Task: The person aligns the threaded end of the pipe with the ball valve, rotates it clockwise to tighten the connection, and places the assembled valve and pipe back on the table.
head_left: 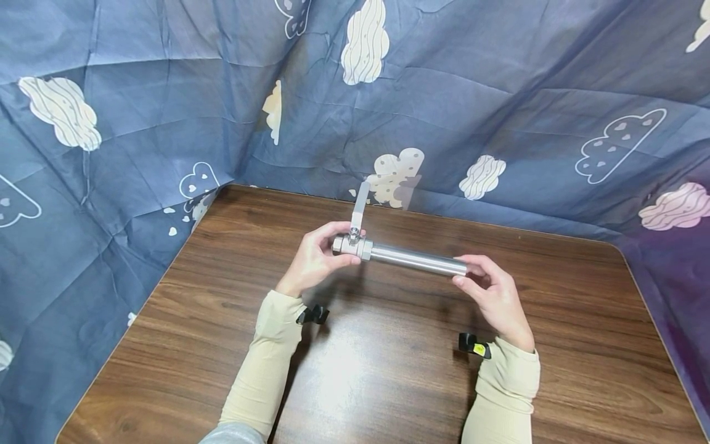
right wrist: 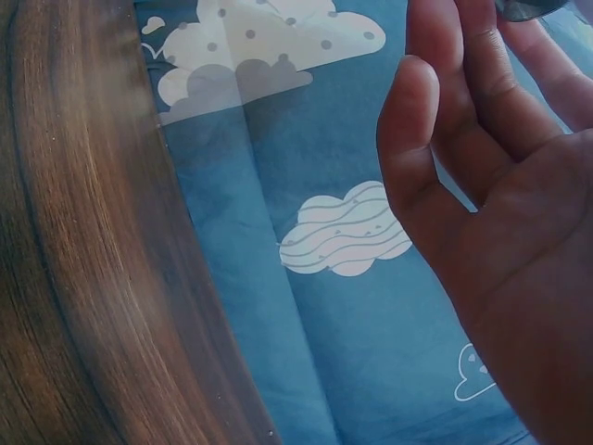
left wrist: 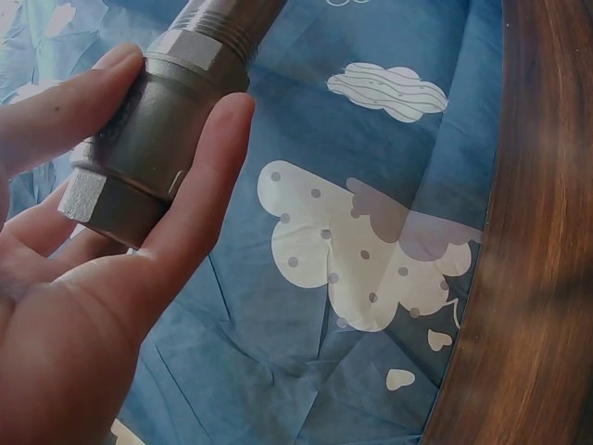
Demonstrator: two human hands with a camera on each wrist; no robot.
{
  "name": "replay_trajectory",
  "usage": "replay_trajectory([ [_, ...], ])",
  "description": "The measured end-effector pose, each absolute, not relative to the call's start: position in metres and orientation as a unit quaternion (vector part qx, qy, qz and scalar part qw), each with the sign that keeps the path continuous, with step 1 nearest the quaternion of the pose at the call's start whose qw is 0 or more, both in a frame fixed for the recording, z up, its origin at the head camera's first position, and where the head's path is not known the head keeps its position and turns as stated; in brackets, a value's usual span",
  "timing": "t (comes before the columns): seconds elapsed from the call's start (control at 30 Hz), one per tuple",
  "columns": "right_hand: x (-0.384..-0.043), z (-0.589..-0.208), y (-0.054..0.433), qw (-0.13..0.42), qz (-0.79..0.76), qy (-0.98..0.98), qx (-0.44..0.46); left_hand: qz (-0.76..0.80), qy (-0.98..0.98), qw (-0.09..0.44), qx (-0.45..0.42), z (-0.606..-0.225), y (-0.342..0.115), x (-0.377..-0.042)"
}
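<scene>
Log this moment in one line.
left hand: grips ball valve | right hand: holds metal pipe | pipe: joined to valve | lever: crosswise to pipe

Valve sat at the left end of the pipe, lever behind that end, left hand left of the pipe, right hand at its right end, table lay below, curtain behind.

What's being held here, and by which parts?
A ball valve on a metal pipe: the left hand grips the valve's body, the right hand holds the pipe's free end.
</scene>
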State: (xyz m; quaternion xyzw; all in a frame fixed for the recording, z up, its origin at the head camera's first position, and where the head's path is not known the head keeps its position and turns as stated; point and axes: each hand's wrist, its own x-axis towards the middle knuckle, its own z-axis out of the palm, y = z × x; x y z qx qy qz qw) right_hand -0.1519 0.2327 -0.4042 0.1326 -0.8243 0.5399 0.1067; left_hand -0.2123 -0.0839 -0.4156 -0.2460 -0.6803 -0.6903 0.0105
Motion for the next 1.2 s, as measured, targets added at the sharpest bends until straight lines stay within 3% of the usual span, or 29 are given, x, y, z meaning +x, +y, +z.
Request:
replay_trajectory([
  [0.43,-0.164,-0.431,0.246,0.11,0.554,-0.813,0.143,-0.694,-0.676,0.011,-0.249,-0.416,-0.083,-0.213],
  [1.2,-0.163,-0.429,0.244,0.122,0.602,-0.765,0.193,-0.695,-0.675,0.014,-0.248,-0.415,-0.083,-0.212],
])
